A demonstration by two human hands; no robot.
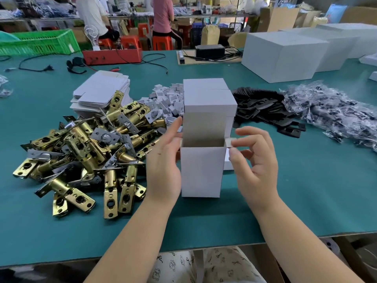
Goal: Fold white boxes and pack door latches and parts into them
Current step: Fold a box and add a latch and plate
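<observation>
A small white box (201, 170) stands upright on the green table (306, 190), its top lid raised and its inside showing. My left hand (165, 160) lies against the box's left side with straight fingers. My right hand (255, 158) pinches the box's small right side flap (229, 142) between thumb and forefinger. A pile of brass door latches (85, 154) lies to the left. Flat white box blanks (102, 92) are stacked behind the latches.
Closed white boxes (206, 94) stand right behind the open one. Small white parts (169, 99), black plates (261, 107) and bagged parts (330, 111) lie across the back. Large white cartons (285, 54) sit at the far right. The table's front edge runs near my lap.
</observation>
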